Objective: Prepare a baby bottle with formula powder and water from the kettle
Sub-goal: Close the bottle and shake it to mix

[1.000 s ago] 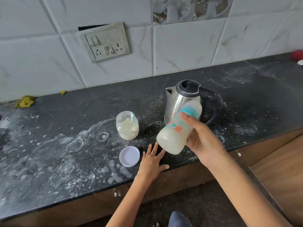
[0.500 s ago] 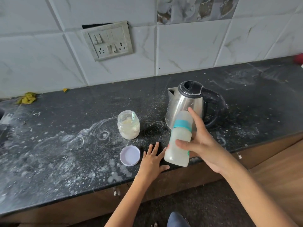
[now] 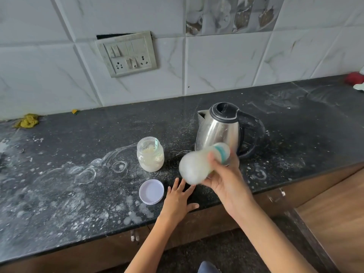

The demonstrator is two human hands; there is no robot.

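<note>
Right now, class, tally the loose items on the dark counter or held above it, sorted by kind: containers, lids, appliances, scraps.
Containers: 2, the baby bottle in the right hand, and the powder jar
Lids: 1, the lilac lid
Appliances: 1, the kettle
Scraps: 1, the yellow scrap
Total: 5

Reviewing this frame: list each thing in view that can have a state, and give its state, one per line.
Baby bottle: capped, milky liquid inside, tilted, held off the counter, blurred.
Right hand: gripping the bottle.
Left hand: flat on the countertop, fingers spread, empty.
Formula jar: open, upright, partly full of powder, scoop inside.
Jar lid: off, lying on the counter.
Kettle: upright, lid closed.
Countertop: dusted with spilled powder.
</note>
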